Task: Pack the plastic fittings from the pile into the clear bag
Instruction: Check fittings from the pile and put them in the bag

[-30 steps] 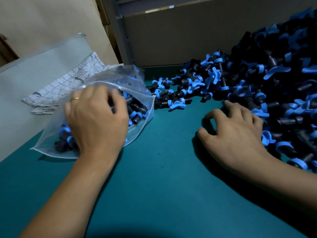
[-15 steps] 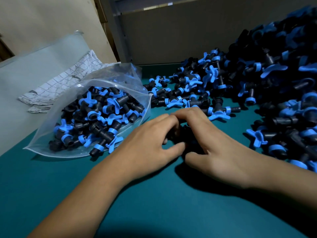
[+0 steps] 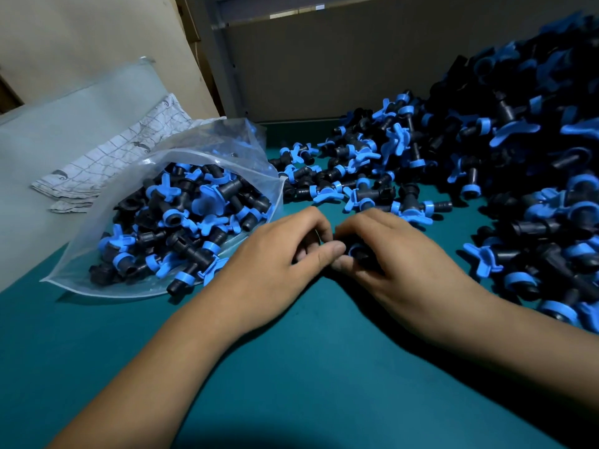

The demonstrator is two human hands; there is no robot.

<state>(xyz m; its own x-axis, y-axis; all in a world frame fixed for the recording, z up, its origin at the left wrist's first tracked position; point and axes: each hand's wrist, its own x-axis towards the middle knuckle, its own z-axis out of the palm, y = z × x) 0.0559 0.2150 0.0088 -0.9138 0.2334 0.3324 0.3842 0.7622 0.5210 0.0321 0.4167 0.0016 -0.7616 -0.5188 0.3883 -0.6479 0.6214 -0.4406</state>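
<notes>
Left hand: the left hand (image 3: pixel 275 254) sits at the middle of the frame, knuckles up, fingers curled, thumb tip meeting the right thumb; whether it holds anything of its own cannot be told.
Right hand: the right hand (image 3: pixel 398 257) lies just right of it, fingers curled round a held fitting (image 3: pixel 358 251), a black piece with a blue ring that peeks out under the fingertips.
Hands together: both hands touch at the thumbs, low over the counter (image 3: pixel 308 367), a teal surface filling the lower half of the frame.
Clear bag: the clear bag (image 3: pixel 181 218) lies on its side at the centre left of the frame, mouth turned toward the hands, its lower edge on the counter.
Bag contents: it is well filled with black and blue bagged fittings (image 3: pixel 191 215); one at the mouth (image 3: pixel 183 281) pokes out onto the counter.
Pile: the pile (image 3: pixel 505 163) of black and blue plastic fittings rises along the right side of the frame and thins out leftward to a scatter just behind the hands and beside the bag's mouth.
Upper left: a folded cloth (image 3: pixel 113 160) with a grid print lies behind the bag, on a pale sheet (image 3: pixel 64 124) leaning at the counter's left edge.
Background: a grey panel (image 3: pixel 340 66) stands behind the pile.
</notes>
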